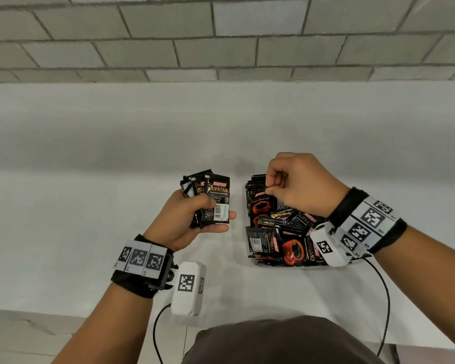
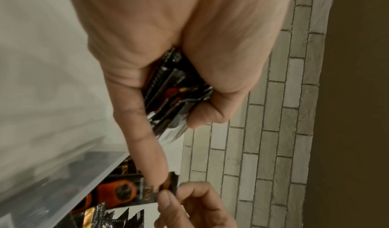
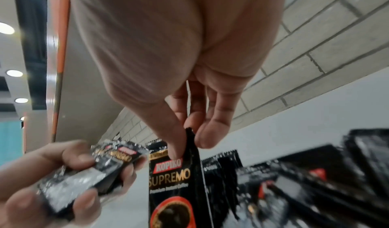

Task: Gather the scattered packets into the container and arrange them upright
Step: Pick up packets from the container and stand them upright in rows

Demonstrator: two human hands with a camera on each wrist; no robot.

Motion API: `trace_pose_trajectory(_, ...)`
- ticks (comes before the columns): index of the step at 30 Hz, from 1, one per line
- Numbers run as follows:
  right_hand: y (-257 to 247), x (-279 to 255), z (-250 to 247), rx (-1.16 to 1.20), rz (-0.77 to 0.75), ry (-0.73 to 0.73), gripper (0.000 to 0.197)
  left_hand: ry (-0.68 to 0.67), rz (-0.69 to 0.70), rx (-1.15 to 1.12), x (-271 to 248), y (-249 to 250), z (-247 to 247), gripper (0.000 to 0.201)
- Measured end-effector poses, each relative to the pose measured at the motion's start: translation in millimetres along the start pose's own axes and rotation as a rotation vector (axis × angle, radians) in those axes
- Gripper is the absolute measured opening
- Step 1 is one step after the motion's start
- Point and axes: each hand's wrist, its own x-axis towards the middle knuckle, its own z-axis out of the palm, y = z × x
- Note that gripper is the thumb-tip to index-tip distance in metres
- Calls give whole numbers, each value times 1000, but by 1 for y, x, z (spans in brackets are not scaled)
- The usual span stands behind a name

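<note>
left hand (image 1: 195, 219) grips our packet stack (image 1: 212, 199) | right hand (image 1: 294, 185) pinches one upright packet (image 3: 179, 178) in container (image 2: 69, 196) | risk: loose packets underneath topple our row

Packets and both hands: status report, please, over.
Left hand grips a stack of packets. Right hand pinches one packet upright at the container's far end. Other packets lie jumbled inside. Nothing in the way.

The container (image 1: 250, 254) sits on the table (image 1: 90, 206), full of packets (image 1: 286, 232); left of it, a held bundle (image 1: 210, 199); behind it, the wall (image 1: 221, 35).
</note>
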Motion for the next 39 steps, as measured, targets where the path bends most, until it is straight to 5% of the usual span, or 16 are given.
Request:
trace_pose_trajectory(12,-2,2,7,-199,147,-150,24,-63,5,56,1,-3,6,28)
trace_pose_trajectory(17,-24,-1,-8,180,130,10,16,-86,36,135,1,-4,12,35)
trace_pose_trajectory(20,-34,-2,-11,274,134,-64,29,-136,53,169,1,-6,16,41)
trace_pose_trajectory(23,-30,-3,-10,260,139,-96,16,-178,78,197,2,-6,16,42)
trace_pose_trajectory(30,-17,-10,-36,579,168,136,19,-78,105,176,0,2,-2,48)
trace_pose_trajectory(33,-15,-12,-41,752,140,173,21,-77,125,337,-2,2,-2,45)
trace_pose_trajectory(36,-17,-14,-42,555,119,186,6,-174,164,706,-5,0,7,31)
trace_pose_trajectory(39,-22,-15,-43,488,126,45,30,-319,228,1126,-9,-8,19,36)
